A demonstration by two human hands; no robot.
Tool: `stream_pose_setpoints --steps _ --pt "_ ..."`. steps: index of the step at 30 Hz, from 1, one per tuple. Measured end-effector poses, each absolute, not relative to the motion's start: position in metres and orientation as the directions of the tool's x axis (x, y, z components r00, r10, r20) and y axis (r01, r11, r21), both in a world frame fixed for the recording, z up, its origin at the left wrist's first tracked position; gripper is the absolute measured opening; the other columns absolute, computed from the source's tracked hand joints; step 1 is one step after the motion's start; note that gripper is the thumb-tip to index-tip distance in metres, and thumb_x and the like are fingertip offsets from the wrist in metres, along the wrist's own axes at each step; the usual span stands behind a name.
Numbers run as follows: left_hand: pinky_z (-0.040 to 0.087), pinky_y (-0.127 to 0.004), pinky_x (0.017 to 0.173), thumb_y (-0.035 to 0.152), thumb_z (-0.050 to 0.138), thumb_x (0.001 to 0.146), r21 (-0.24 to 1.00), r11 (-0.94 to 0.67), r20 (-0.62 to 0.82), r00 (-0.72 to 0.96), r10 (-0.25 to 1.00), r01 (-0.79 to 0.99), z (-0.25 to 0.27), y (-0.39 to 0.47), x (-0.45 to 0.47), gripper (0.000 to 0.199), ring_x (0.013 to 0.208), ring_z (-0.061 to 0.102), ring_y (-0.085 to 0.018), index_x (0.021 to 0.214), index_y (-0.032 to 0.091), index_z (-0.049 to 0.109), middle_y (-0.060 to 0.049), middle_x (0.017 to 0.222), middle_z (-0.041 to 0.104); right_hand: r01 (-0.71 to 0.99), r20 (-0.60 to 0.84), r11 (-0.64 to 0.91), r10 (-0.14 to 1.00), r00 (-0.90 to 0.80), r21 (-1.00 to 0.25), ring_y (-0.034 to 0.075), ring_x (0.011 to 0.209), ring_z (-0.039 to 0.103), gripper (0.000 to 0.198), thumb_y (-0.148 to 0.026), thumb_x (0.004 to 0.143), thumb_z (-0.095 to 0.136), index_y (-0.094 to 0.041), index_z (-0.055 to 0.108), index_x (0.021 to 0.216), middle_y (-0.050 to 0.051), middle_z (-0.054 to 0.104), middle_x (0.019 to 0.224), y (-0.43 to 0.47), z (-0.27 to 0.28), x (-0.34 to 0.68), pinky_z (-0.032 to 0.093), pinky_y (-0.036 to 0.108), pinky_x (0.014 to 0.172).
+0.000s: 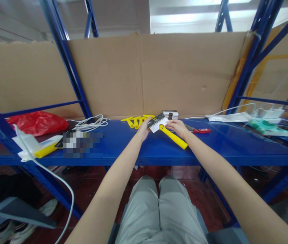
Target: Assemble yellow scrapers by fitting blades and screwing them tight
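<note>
My left hand (144, 128) is closed on the left edge of a black-and-white printed card (157, 123). The card sits at the head of a tool with a long yellow handle (174, 138), which slants down toward my right forearm. My right hand (178, 127) pinches the card's right side, close to where the handle begins. Whatever part of the tool lies behind the card is hidden. Just beyond my hands are several yellow T-shaped handles (135, 122) and a stack of printed cards (172, 114). A red-handled tool (202, 130) lies right of my right hand.
The blue bench (118, 142) has a cardboard panel (108, 74) behind it and blue posts at both sides. Left are a coiled white cable (93, 123), a red plastic bag (38, 120) and another yellow handle (47, 149). Right lie a green-and-white item (268, 127) and cables.
</note>
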State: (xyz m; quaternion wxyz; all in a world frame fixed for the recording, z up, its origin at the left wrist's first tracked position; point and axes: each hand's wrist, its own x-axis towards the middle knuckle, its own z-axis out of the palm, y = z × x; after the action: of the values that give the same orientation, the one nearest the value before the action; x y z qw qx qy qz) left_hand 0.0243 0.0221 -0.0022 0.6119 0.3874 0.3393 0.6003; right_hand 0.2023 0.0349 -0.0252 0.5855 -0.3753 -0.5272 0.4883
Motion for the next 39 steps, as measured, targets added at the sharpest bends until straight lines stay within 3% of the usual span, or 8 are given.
stream_pose_setpoints --steps 1,6,13,19,25,28,34,39 --pt "0.055 -0.029 0.078 0.014 0.058 0.083 0.886 -0.034 0.053 0.028 0.998 -0.463 -0.003 0.022 0.025 0.007 0.077 0.067 -0.016 0.078 0.015 0.063 -0.004 0.074 0.068 -0.172 0.253 0.245 0.967 -0.028 -0.954 0.015 0.080 0.070 0.012 -0.006 0.077 0.066 -0.016 0.065 0.072 0.006 0.073 0.080 0.035 -0.025 0.202 0.054 0.031 0.092" --pt "0.055 -0.032 0.081 -0.012 0.058 0.064 0.908 -0.046 -0.003 -0.116 0.993 -0.417 -0.008 0.024 0.025 0.030 0.077 0.066 -0.015 0.075 0.016 0.056 -0.002 0.075 0.063 -0.168 0.248 0.242 0.969 -0.011 -0.956 0.015 0.076 0.069 0.012 -0.007 0.076 0.068 -0.018 0.064 0.072 0.005 0.072 0.076 0.036 -0.025 0.204 0.056 0.032 0.090" --pt "0.055 -0.034 0.079 -0.010 0.059 0.062 0.956 -0.023 -0.018 -0.136 0.991 -0.294 -0.012 0.030 0.020 0.031 0.085 0.068 -0.019 0.078 0.017 0.060 -0.004 0.082 0.066 -0.105 0.240 0.236 0.970 -0.024 -0.966 0.013 0.069 0.066 0.010 -0.017 0.074 0.072 -0.019 0.062 0.076 0.004 0.069 0.078 0.034 -0.025 0.206 0.057 0.027 0.071" --pt "0.054 -0.030 0.076 -0.008 0.058 0.064 0.979 -0.087 0.041 -0.240 0.970 -0.185 -0.016 0.036 0.017 0.026 0.075 0.067 -0.016 0.073 0.016 0.059 -0.001 0.070 0.063 0.034 0.171 0.171 0.985 -0.004 -0.985 0.010 0.058 0.059 0.017 -0.028 0.072 0.075 -0.021 0.060 0.076 0.002 0.069 0.079 0.030 -0.022 0.206 0.045 0.019 0.047" --pt "0.053 -0.028 0.074 -0.005 0.061 0.062 0.987 -0.096 0.064 -0.224 0.973 -0.132 -0.019 0.040 0.015 0.023 0.074 0.067 -0.016 0.070 0.016 0.061 -0.002 0.071 0.065 0.006 0.138 0.143 0.962 -0.235 -0.990 0.014 0.061 0.063 0.033 -0.025 0.063 0.082 -0.020 0.058 0.084 0.002 0.069 0.079 0.024 -0.025 0.202 0.055 0.028 0.057" --pt "0.053 -0.030 0.075 -0.005 0.060 0.061 0.984 -0.098 0.065 -0.215 0.974 -0.146 -0.019 0.039 0.014 0.022 0.077 0.068 -0.019 0.067 0.016 0.061 -0.004 0.071 0.066 -0.032 0.135 0.132 0.938 -0.320 -0.991 0.014 0.057 0.063 0.040 -0.020 0.059 0.084 -0.021 0.055 0.087 0.000 0.068 0.076 0.021 -0.026 0.200 0.056 0.030 0.055" --pt "0.053 -0.037 0.086 -0.007 0.056 0.059 0.974 -0.133 0.089 -0.232 0.969 -0.185 -0.019 0.038 0.014 0.025 0.085 0.068 -0.023 0.058 0.017 0.063 -0.004 0.064 0.066 -0.017 0.161 0.165 0.927 -0.339 -0.986 0.012 0.059 0.063 0.034 -0.015 0.063 0.079 -0.021 0.058 0.089 0.001 0.068 0.082 0.020 -0.024 0.199 0.058 0.028 0.058" --pt "0.052 -0.037 0.089 -0.008 0.053 0.059 0.972 -0.160 0.113 -0.256 0.960 -0.172 -0.019 0.037 0.016 0.029 0.083 0.068 -0.021 0.058 0.017 0.065 -0.003 0.062 0.067 -0.015 0.162 0.167 0.925 -0.344 -0.986 0.011 0.055 0.061 0.031 -0.013 0.064 0.077 -0.021 0.058 0.087 0.000 0.067 0.085 0.015 -0.020 0.197 0.057 0.026 0.051"
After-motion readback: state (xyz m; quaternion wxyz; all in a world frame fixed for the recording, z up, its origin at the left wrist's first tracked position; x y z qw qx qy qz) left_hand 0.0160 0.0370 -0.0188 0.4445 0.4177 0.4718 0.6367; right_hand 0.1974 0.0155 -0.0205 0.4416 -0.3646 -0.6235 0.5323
